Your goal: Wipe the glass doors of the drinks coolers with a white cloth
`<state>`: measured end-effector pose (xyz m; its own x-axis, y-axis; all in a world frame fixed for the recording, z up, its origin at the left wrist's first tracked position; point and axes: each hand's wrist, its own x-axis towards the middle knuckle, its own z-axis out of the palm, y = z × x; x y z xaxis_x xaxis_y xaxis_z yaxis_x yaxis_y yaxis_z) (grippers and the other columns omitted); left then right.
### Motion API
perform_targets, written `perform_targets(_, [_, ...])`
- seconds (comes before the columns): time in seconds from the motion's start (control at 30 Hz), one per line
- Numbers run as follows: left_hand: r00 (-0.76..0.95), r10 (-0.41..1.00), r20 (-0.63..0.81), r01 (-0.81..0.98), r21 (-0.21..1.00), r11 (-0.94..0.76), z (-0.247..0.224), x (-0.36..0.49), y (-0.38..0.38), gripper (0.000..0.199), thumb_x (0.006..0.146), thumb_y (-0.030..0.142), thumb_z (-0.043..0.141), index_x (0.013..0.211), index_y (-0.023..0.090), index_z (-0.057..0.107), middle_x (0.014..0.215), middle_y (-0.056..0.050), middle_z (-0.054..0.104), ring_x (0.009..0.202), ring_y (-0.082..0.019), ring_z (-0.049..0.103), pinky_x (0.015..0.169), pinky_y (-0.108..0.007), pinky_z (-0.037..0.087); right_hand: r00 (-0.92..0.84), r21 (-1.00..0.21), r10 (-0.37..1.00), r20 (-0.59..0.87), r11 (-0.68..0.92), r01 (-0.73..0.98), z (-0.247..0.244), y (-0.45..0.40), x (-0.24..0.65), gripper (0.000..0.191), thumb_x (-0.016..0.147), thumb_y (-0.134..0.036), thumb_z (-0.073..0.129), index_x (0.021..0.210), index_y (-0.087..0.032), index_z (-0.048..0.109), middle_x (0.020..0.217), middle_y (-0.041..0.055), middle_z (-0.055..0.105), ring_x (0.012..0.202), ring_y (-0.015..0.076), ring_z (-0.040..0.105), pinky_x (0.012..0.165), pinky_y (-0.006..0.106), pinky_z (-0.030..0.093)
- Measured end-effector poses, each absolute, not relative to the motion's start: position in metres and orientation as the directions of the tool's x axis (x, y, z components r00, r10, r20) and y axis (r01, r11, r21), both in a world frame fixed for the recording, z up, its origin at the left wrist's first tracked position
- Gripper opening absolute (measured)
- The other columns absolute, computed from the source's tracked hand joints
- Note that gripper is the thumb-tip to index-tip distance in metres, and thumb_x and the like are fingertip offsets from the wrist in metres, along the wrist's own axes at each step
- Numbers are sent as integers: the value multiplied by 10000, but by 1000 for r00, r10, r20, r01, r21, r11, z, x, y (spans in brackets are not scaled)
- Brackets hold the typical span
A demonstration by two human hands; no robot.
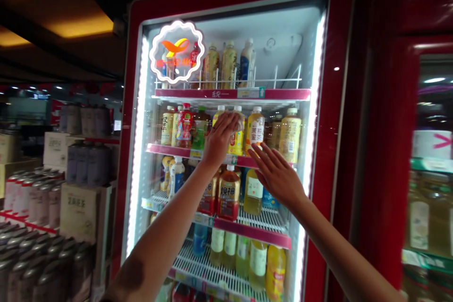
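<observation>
A red-framed drinks fridge with a glass door [283, 52] stands in front of me. My left hand [222, 134] is raised against the glass, its fingers over a pale crumpled cloth [240, 121] that shows at the fingertips. To the right and slightly lower, my right hand [278, 172] lies flat with fingers stretched out, apparently touching the glass. Behind the door, level with my hands, are a bottle with an orange-and-white label [255, 127] and a yellow bottle [290, 134]. My left hand hides part of the bottles behind it.
A glowing scalloped sign [177, 52] is at the door's upper left. Shelves inside hold several bottles, including a dark red one [228, 193]. Grey canisters [42, 264] and boxes [79, 212] fill a display at left. Another red-framed fridge [430, 151] stands at right.
</observation>
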<state>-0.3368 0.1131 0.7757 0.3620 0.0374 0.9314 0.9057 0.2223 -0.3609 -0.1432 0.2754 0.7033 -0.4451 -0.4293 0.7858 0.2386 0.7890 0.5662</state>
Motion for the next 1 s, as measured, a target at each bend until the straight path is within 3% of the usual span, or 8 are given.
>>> perform_targets(0.13, [410,82,908,866,-416,278,767,-343,98,895,1026,-6,470,1713,510,223,1612,26,620,1540,-293,545,1222,-563,588,-433,561,-435,790,797,224,703,275,-143,838,1136,-299,457,1751,-249,-110,1789,38,305,1655,233,328,1310,471,408])
perform_targets(0.27, [310,-33,950,910,-286,300,792,-355,97,860,989,-29,478,1660,503,398,1625,34,605,1563,-314,515,1246,-606,554,-393,538,-431,812,814,220,703,273,-142,821,1144,-313,425,1746,-230,-127,1802,39,268,1654,217,331,1311,445,401])
perform_targets(0.4, [316,-92,944,924,-283,258,804,-345,117,808,997,16,518,1673,444,409,1655,1,574,1603,-311,456,1296,-618,484,-384,522,-413,826,818,243,704,272,-140,810,1150,-326,379,1734,-219,-172,1809,41,259,1651,219,339,1318,446,390])
perform_targets(0.57, [424,56,904,886,-427,182,780,-335,114,643,1060,227,623,1657,392,450,1637,-40,594,1599,-320,455,1282,-605,485,-412,514,-387,825,816,264,704,270,-140,852,1142,-299,384,1709,-220,-247,1809,51,268,1660,228,317,1330,456,374])
perform_targets(0.7, [432,63,900,894,-437,100,789,-351,101,549,1077,185,562,1564,437,576,1545,1,672,1534,-288,543,1254,-580,527,-424,517,-377,823,806,287,703,271,-141,862,1145,-304,380,1697,-204,-274,1800,67,278,1662,232,311,1338,467,360])
perform_targets(0.83, [325,-59,944,939,-315,134,821,-351,119,497,1058,148,553,1485,376,668,1452,-20,733,1490,-277,579,1279,-571,503,-425,510,-376,823,820,262,702,271,-142,857,1146,-318,381,1704,-234,-265,1806,59,250,1664,240,307,1342,492,361])
perform_targets(0.9, [275,-76,958,952,-261,159,827,-340,133,517,1062,113,503,1485,361,667,1453,-30,733,1492,-263,574,1291,-563,487,-414,496,-375,829,835,238,702,271,-141,854,1143,-304,385,1711,-265,-252,1806,46,243,1661,246,314,1338,511,376])
perform_targets(1.0, [317,-7,948,939,-313,141,818,-323,145,583,1049,73,480,1522,381,625,1465,-10,728,1493,-237,575,1276,-547,507,-402,486,-380,833,850,202,703,272,-141,865,1135,-275,396,1713,-290,-247,1809,38,223,1657,260,321,1333,533,392])
